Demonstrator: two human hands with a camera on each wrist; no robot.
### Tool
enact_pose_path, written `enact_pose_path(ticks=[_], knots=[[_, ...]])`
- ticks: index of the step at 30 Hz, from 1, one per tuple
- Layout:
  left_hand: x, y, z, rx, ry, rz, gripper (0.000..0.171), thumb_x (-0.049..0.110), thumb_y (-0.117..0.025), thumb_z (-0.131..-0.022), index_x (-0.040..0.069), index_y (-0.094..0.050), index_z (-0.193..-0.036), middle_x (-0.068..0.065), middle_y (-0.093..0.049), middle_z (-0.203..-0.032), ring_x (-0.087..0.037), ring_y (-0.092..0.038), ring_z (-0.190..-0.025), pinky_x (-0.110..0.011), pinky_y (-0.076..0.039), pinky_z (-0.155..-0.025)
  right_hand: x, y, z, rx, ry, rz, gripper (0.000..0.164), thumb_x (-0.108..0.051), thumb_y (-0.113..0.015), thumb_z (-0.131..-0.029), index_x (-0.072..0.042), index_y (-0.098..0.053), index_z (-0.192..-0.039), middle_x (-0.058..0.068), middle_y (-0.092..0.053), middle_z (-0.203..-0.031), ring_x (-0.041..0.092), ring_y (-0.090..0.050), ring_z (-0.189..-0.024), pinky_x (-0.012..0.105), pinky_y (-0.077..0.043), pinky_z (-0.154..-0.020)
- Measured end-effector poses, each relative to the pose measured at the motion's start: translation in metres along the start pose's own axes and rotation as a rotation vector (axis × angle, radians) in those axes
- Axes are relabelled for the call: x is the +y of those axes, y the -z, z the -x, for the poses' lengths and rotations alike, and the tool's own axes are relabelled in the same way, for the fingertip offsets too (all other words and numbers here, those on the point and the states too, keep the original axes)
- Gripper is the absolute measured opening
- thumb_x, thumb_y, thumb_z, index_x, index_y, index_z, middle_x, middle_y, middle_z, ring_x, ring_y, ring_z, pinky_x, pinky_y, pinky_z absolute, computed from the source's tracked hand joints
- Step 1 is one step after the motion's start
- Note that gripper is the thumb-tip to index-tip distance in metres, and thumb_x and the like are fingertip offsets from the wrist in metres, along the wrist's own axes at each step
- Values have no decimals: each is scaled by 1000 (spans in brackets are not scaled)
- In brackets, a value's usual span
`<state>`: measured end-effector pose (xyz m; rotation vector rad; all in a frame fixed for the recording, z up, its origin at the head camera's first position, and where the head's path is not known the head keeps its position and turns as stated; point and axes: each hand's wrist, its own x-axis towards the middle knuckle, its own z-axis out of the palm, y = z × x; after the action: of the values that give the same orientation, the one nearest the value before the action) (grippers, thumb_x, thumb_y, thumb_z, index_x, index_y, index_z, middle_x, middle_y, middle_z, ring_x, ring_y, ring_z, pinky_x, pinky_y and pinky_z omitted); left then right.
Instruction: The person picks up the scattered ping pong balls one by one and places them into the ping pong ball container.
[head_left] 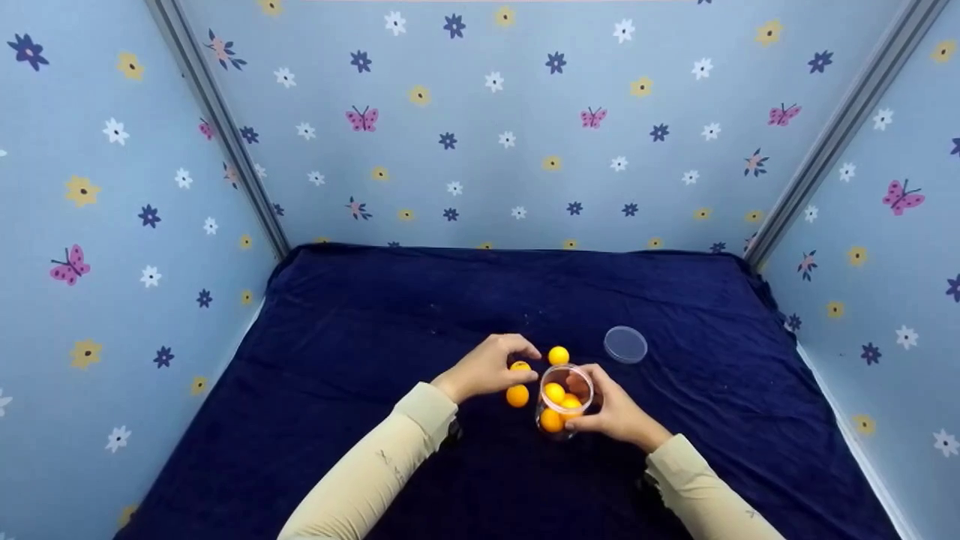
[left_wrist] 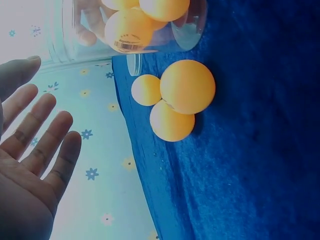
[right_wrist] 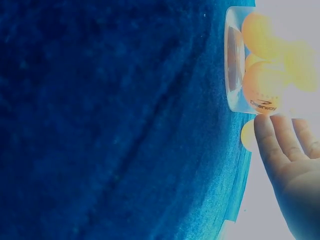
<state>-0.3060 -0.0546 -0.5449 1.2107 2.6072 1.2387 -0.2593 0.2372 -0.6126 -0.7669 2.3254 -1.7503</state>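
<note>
My right hand grips a clear plastic jar around its side, with the open mouth up. Several orange ping-pong balls lie inside it; printing shows on one ball in the right wrist view. Left of the jar, my left hand hovers with fingers spread and holds nothing. Beneath its fingers are two loose ping-pong balls, one partly hidden by the thumb. A third loose ball sits just behind the jar. The left wrist view shows the loose balls bunched below the jar's side.
A clear round lid lies flat behind and to the right of the jar. Dark blue cloth with soft folds covers the table. Patterned light-blue walls enclose it at the back and both sides.
</note>
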Motion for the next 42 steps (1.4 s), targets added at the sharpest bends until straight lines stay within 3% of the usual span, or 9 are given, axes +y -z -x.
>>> enact_pose_path(ticks=[10, 16, 28, 36, 42], knots=[[-13, -2, 11, -31, 45, 9, 36, 11, -85, -93, 2, -75, -126, -16, -76, -126, -38, -74, -113, -51, -61, -100, 0, 0, 0, 0, -3, 6, 79, -3, -97, -77, 9, -50, -139, 36, -61, -138, 42, -66, -126, 31, -59, -105], [-17, -6, 15, -73, 94, -29, 41, 14, -88, -92, 4, -74, -129, -19, -75, -127, -33, -74, -111, -49, -60, -101, 0, 0, 1, 2, -4, 8, 79, -3, -97, -77, 10, -50, -139, 36, -62, -138, 41, -66, -128, 29, -58, -106], [-26, -15, 18, -134, 106, -111, 45, 17, -88, -90, 2, -74, -130, -15, -76, -125, -33, -74, -114, -44, -60, -103, -2, -1, 1, 13, -13, -7, 78, -3, -97, -76, 9, -50, -138, 35, -61, -138, 39, -67, -127, 27, -58, -105], [-32, -19, 18, -198, 136, -211, 49, 27, -88, -92, 10, -73, -135, -8, -75, -124, -25, -72, -113, -39, -59, -103, 1, -1, 1, 14, -13, 3, 78, -3, -97, -76, 8, -51, -138, 34, -61, -136, 38, -67, -125, 25, -58, -102], [-34, -22, 18, -248, 157, -337, 50, 33, -85, -93, 18, -70, -139, -3, -73, -123, -21, -70, -109, -41, -59, -100, 1, -1, 1, 10, -7, 4, 78, -3, -96, -77, 9, -50, -138, 36, -61, -137, 40, -67, -125, 27, -58, -103]])
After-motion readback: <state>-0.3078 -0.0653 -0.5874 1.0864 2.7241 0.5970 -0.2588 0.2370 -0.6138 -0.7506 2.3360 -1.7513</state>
